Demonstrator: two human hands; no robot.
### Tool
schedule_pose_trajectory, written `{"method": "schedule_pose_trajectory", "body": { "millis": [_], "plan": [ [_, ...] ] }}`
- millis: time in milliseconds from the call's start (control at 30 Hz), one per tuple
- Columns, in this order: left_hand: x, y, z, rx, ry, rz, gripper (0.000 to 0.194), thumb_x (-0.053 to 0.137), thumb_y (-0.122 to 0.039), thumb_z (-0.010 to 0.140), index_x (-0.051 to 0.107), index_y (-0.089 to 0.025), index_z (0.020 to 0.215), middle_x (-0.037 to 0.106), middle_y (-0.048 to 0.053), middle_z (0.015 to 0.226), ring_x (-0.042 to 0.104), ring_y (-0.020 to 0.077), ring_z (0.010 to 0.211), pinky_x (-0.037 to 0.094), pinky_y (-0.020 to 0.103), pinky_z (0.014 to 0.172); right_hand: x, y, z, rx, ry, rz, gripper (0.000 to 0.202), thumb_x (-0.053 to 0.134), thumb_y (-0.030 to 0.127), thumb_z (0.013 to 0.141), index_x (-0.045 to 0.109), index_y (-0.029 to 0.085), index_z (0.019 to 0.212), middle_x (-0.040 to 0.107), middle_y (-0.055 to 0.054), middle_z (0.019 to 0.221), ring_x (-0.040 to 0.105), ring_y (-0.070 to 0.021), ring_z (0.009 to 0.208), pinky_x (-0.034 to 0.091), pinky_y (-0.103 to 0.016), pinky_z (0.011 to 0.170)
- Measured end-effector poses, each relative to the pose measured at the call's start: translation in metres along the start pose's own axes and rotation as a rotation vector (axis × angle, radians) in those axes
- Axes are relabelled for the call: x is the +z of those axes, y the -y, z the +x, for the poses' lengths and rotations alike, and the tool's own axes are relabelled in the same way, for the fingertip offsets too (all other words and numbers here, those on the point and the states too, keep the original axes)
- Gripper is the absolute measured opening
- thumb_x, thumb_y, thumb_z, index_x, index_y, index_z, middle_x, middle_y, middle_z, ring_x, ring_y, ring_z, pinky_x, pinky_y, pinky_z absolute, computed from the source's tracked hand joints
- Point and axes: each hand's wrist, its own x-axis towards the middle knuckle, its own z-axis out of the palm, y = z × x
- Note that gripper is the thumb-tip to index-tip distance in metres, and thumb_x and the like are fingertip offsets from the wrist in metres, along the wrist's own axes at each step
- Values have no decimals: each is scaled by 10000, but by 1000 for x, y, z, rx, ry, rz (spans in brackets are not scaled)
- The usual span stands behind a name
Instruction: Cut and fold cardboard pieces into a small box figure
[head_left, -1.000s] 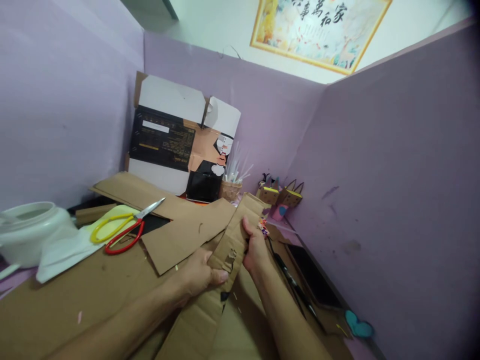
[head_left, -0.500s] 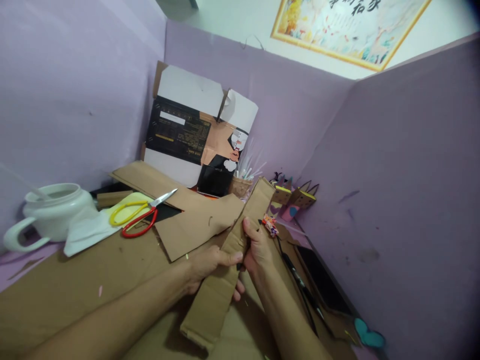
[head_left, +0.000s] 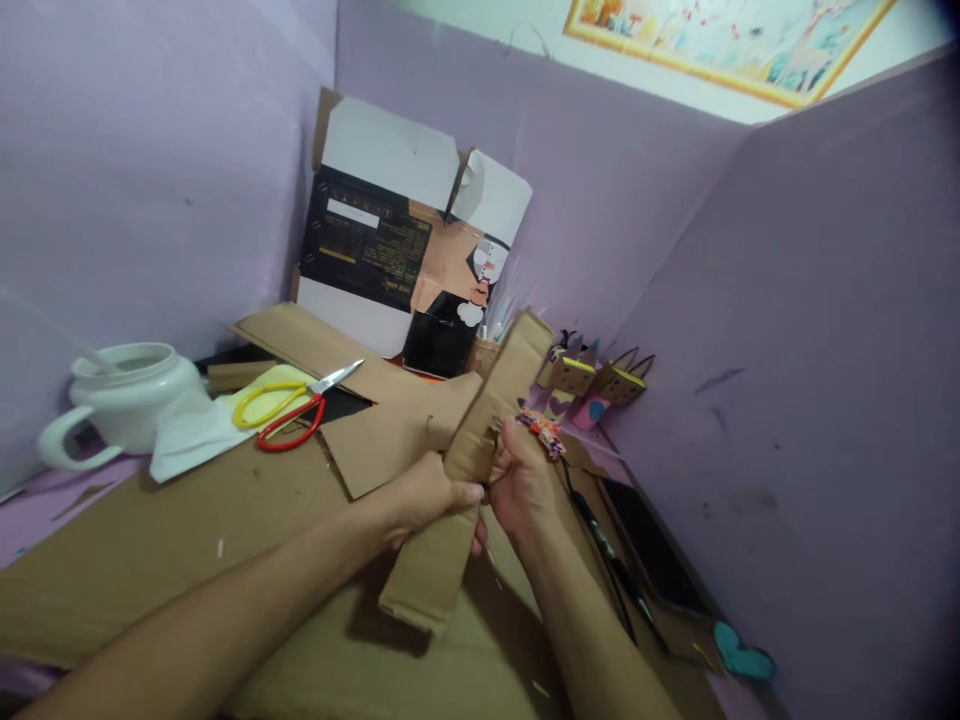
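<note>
A long folded strip of brown cardboard [head_left: 430, 575] slants upward in front of me, held above the cardboard-covered table. My left hand [head_left: 431, 505] is closed around its lower middle, thumb across the front and fingertips showing past the right edge. My right hand [head_left: 523, 485] grips the strip's right edge higher up, thumb raised beside a rough, torn-looking spot. Its other fingers are mostly hidden behind. Left of the strip lies a cut cardboard sheet [head_left: 386, 440]. Scissors [head_left: 289, 415] with one yellow and one red handle rest beyond my left forearm.
A white mug [head_left: 139, 400] stands at left beside a white tissue [head_left: 191, 435]. An unfolded printed box [head_left: 367, 235] leans on the purple back wall. Small cardboard figures [head_left: 596, 380] stand behind my right hand. A dark flat device [head_left: 656, 550] and a teal heart [head_left: 741, 652] lie at right.
My right thumb has moved from the strip's face to its right edge, where a rough spot now shows. The view has tilted slightly downward. My left hand keeps its hold.
</note>
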Motion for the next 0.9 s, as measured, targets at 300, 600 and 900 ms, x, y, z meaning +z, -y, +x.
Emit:
{"method": "schedule_pose_trajectory", "body": {
  "millis": [300,600,900],
  "plan": [
    [-12,-11,2,-16,77,10,226,530,-201,692,599,-81,872,612,2,489,593,160,454,445,252,480,1,-16,1,5,-88,-30,239,703,245,605,598,176,808,668,28,569,538,-110,365,434,-216,359],
    [-9,6,1,-56,-27,313,110,565,-217,654,533,-112,659,598,31,523,552,111,399,396,183,347,-20,8,23,-293,-308,175,338,705,136,562,627,203,884,700,40,720,649,-148,772,487,-320,839],
    [-6,-3,-10,194,-11,87,315,525,-441,743,490,-143,838,631,32,592,541,97,401,355,160,329,-49,14,42,-184,-339,202,136,695,215,626,634,178,742,704,15,649,656,-159,620,534,-343,747]
  ]
}}
